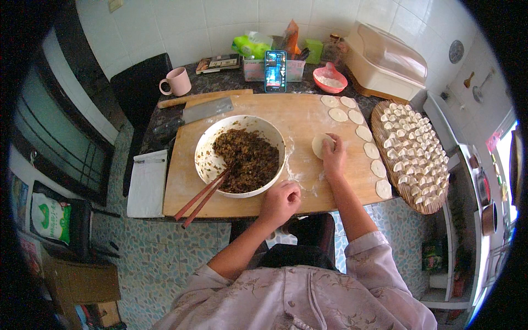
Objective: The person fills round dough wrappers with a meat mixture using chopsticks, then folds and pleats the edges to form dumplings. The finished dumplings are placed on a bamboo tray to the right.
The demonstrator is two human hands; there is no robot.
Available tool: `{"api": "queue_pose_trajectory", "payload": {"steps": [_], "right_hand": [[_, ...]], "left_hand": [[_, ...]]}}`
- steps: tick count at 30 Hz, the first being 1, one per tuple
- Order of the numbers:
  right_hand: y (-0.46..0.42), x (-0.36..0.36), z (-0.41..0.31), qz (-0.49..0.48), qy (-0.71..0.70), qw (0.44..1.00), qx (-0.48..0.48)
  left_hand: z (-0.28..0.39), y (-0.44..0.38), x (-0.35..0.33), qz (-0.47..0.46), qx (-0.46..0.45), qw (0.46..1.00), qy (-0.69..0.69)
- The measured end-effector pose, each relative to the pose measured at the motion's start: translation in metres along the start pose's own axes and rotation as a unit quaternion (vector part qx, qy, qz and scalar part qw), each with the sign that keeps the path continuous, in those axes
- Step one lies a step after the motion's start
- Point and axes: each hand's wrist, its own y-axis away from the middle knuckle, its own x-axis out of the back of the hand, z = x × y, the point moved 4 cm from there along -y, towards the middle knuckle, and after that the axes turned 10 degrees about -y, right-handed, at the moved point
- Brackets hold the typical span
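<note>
My right hand [334, 156] holds a round dough wrapper [319, 145] by its right side, thumb on top, over the floury wooden board [305, 111]. My left hand [281, 202] is curled at the board's front edge, beside the bowl; whether anything is inside it cannot be seen. A white bowl [201, 153] of dark minced filling [249, 159] stands on the left of the board, with reddish chopsticks [203, 197] leaning over its rim. Several flat wrappers [364, 133] lie along the board's right side. Rows of folded dumplings [412, 152] cover an oval slatted tray [379, 123] farther right.
Behind the bowl lie a cleaver [208, 110] and a rolling pin [202, 98]. A pink mug [178, 81], an upright phone [275, 72], a red bowl of flour [330, 80] and a lidded container [385, 62] stand along the back. A notepad [146, 185] lies left of the board.
</note>
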Motion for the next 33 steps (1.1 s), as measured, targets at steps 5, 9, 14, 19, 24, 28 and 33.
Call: {"api": "queue_pose_trajectory", "payload": {"steps": [5,9,14,19,24,28,33], "right_hand": [[-0.003,0.001,0.016,-0.005,-0.05,0.999,-0.001],[-0.001,0.001,0.005,-0.003,0.011,1.0,0.007],[0.001,0.002,0.002,-0.003,-0.004,1.0,0.008],[0.004,0.002,-0.003,-0.022,0.027,0.999,0.013],[0.006,-0.001,-0.014,-0.035,0.102,0.993,-0.042],[0.002,-0.012,0.008,-0.107,0.032,0.994,-0.01],[0.005,-0.023,-0.03,-0.269,0.145,0.952,-0.024]], "left_hand": [[0.0,0.002,-0.004,0.036,-0.022,0.999,0.008],[-0.003,0.003,-0.004,0.031,-0.015,0.999,-0.012],[-0.005,0.003,-0.007,-0.008,0.05,0.999,-0.017],[-0.003,0.003,-0.004,0.043,-0.007,0.995,-0.087],[-0.006,0.002,-0.007,0.014,-0.001,0.997,-0.072],[-0.005,-0.001,-0.011,-0.012,0.009,0.998,-0.056],[-0.006,0.001,-0.011,0.003,0.017,0.998,-0.058]]}}
